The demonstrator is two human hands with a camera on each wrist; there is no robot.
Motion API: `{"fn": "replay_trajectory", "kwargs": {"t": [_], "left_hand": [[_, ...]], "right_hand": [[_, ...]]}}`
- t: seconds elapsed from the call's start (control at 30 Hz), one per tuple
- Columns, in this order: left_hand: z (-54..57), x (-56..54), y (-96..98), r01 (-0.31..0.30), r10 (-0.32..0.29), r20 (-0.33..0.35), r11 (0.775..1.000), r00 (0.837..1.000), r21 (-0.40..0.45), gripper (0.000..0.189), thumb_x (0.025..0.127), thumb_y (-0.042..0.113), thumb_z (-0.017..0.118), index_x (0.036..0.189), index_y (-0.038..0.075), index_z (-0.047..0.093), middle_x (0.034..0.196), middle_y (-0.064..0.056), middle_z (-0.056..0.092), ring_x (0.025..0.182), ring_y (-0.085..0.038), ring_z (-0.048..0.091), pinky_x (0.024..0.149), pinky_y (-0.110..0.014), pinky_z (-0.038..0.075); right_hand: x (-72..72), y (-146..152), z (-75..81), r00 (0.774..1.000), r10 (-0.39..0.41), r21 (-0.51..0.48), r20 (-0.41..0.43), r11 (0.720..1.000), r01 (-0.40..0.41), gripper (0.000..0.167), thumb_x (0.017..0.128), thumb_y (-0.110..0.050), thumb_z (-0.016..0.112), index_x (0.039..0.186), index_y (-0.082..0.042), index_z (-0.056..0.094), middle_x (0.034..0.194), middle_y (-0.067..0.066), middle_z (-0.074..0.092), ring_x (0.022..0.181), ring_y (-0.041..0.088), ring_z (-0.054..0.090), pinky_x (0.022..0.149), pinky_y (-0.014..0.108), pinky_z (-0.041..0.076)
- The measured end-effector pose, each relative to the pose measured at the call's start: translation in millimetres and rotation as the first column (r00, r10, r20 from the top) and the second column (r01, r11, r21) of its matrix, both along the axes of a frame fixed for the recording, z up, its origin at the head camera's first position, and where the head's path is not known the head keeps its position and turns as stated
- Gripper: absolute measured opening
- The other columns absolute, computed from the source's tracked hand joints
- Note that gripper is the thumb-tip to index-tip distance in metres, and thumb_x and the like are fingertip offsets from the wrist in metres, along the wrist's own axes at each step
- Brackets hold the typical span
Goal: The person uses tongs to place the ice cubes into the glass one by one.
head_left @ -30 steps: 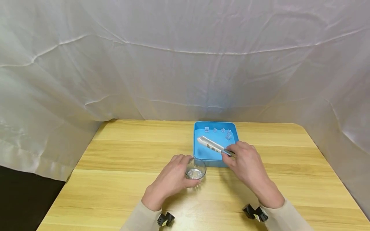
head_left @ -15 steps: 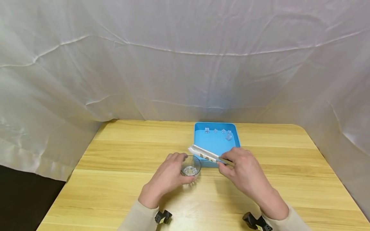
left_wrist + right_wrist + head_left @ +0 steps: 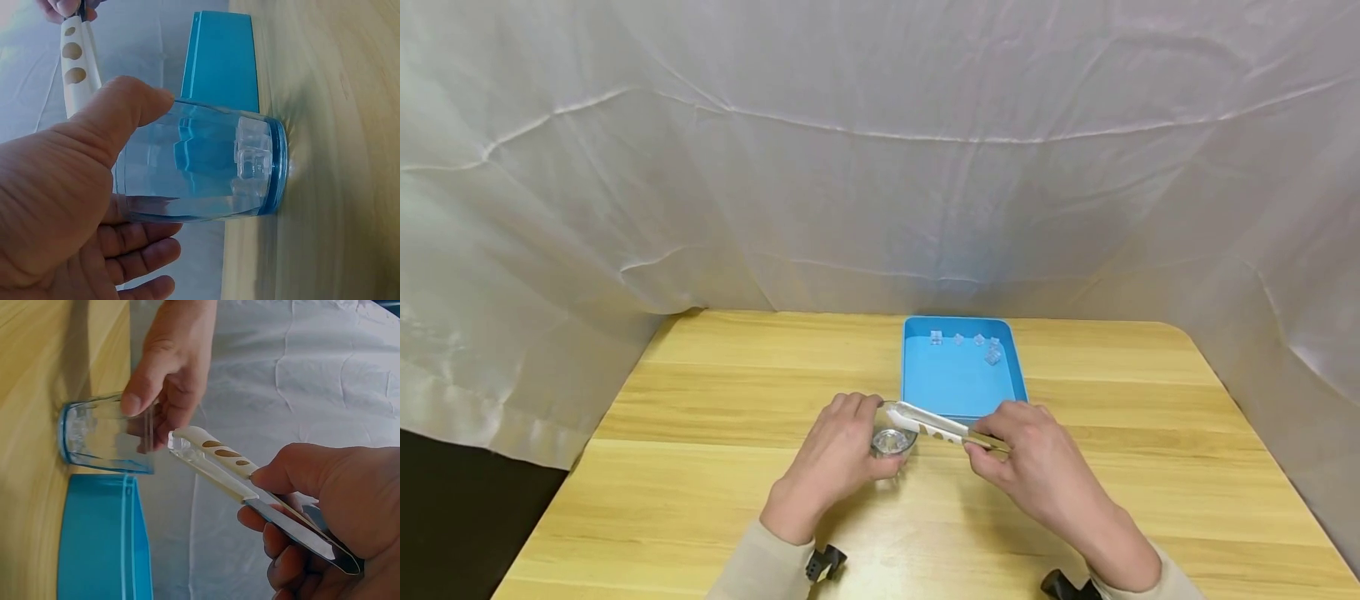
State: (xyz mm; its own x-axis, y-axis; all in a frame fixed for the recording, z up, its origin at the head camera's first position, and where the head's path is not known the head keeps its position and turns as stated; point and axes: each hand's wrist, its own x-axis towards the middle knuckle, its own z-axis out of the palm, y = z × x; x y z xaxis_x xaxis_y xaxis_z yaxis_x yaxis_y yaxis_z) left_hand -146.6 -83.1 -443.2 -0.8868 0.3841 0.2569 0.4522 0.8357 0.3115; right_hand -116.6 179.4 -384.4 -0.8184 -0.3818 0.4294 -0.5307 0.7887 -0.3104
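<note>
My left hand [image 3: 835, 458] holds a clear drinking glass [image 3: 206, 165] near its rim, thumb on one side and fingers on the other. The glass stands upright on the table, with several clear cubes [image 3: 253, 156] like ice at its bottom. My right hand [image 3: 1037, 454] grips metal tongs [image 3: 219, 453] with white, brown-spotted ends. Between the tong tips a clear ice-like cube [image 3: 181, 444] is pinched, just above the glass's mouth. In the head view the tong tips overlap the rim.
Behind the glass and to its right is a blue tray [image 3: 955, 387]. Several clear cubes [image 3: 992, 357] lie along its back and right side. The wooden table [image 3: 722, 400] ends at a pale hanging cloth [image 3: 880, 208].
The tongs have moved from over the tray, left and nearer to me, to the glass's mouth. My left hand has shifted slightly left with the glass.
</note>
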Motion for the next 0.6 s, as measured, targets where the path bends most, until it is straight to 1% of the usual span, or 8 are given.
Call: {"fn": "replay_trajectory", "kwargs": {"t": [0.13, 0.23, 0.47, 0.6], "left_hand": [[-0.5, 0.6, 0.3, 0.003, -0.004, -0.034, 1.0, 0.999, -0.01, 0.079, 0.081, 0.052, 0.087, 0.133, -0.003, 0.062, 0.119, -0.014, 0.069, 0.11, -0.029, 0.062, 0.098, -0.044, 0.056], [-0.7, 0.7, 0.6, 0.006, -0.006, -0.041, 1.0, 0.999, -0.011, 0.079, 0.081, 0.051, 0.087, 0.133, -0.003, 0.062, 0.118, -0.015, 0.069, 0.109, -0.029, 0.063, 0.097, -0.044, 0.056], [-0.7, 0.7, 0.4, 0.01, -0.01, -0.027, 1.0, 1.0, -0.001, 0.079, 0.081, 0.051, 0.087, 0.133, -0.003, 0.062, 0.118, -0.014, 0.069, 0.11, -0.029, 0.062, 0.096, -0.044, 0.056], [-0.8, 0.8, -0.5, 0.018, -0.018, -0.011, 1.0, 1.0, 0.017, 0.079, 0.082, 0.05, 0.087, 0.136, -0.002, 0.061, 0.122, -0.015, 0.069, 0.112, -0.03, 0.062, 0.098, -0.044, 0.056]], "right_hand": [[-0.5, 0.8, -3.7, 1.0, 0.011, 0.009, -0.006, 1.0, -0.011, 0.01, 0.082, -0.018, 0.088, 0.088, -0.016, 0.08, 0.076, -0.014, 0.059, 0.07, 0.002, 0.046, 0.063, 0.024, 0.045], [-1.2, 1.2, -5.7, 1.0, 0.013, 0.017, -0.013, 1.0, -0.013, 0.011, 0.082, -0.018, 0.088, 0.088, -0.016, 0.08, 0.076, -0.014, 0.058, 0.07, 0.002, 0.045, 0.064, 0.024, 0.044], [-2.3, 1.5, -8.0, 0.999, 0.026, 0.03, -0.023, 0.999, -0.025, 0.011, 0.082, -0.018, 0.088, 0.088, -0.015, 0.079, 0.075, -0.015, 0.057, 0.069, 0.002, 0.043, 0.065, 0.026, 0.044], [-3.0, 2.0, -8.8, 1.0, 0.023, 0.038, -0.015, 0.999, -0.023, 0.011, 0.082, -0.019, 0.087, 0.089, -0.016, 0.079, 0.075, -0.016, 0.055, 0.068, 0.002, 0.041, 0.064, 0.025, 0.043]]}}
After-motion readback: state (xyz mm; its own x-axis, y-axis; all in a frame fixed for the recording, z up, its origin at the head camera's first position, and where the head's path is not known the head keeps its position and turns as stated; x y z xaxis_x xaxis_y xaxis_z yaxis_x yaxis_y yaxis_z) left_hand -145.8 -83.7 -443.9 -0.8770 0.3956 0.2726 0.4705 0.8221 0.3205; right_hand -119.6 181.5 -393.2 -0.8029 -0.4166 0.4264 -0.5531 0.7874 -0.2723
